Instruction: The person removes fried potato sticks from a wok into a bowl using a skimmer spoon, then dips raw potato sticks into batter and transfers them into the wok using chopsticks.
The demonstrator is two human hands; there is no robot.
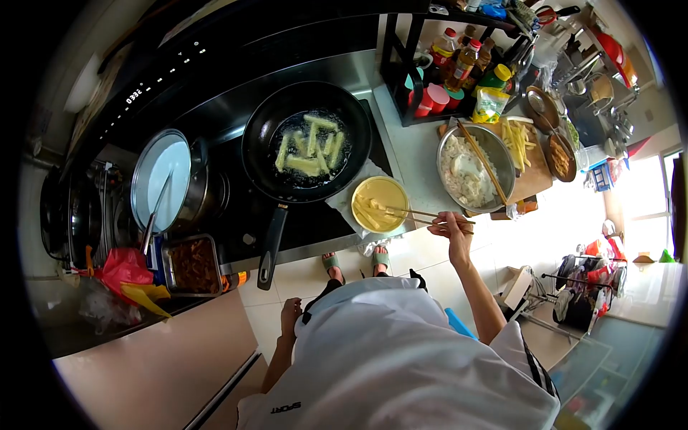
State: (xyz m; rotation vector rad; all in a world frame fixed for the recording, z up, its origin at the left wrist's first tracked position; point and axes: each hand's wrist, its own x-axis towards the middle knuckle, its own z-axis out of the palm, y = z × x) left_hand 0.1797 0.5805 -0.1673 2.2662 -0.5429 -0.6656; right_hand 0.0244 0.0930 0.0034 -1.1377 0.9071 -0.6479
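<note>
My right hand point(450, 226) is closed on a pair of chopsticks point(423, 217), whose tips reach into a bowl of yellow batter point(380, 199) with pale strips in it. Left of the bowl, a black frying pan point(258, 161) on the stove holds several battered strips point(312, 147) in bubbling oil. My left hand point(290, 312) hangs low beside my body, away from the stove; its fingers are too small and dim to read.
Right of the bowl stands a metal bowl of white food point(469, 172) with chopsticks across it, beside cut strips point(517, 143) on a board. A pot point(163, 179) and a tray of brown food point(193, 265) are at left. The pan handle point(270, 251) points towards me.
</note>
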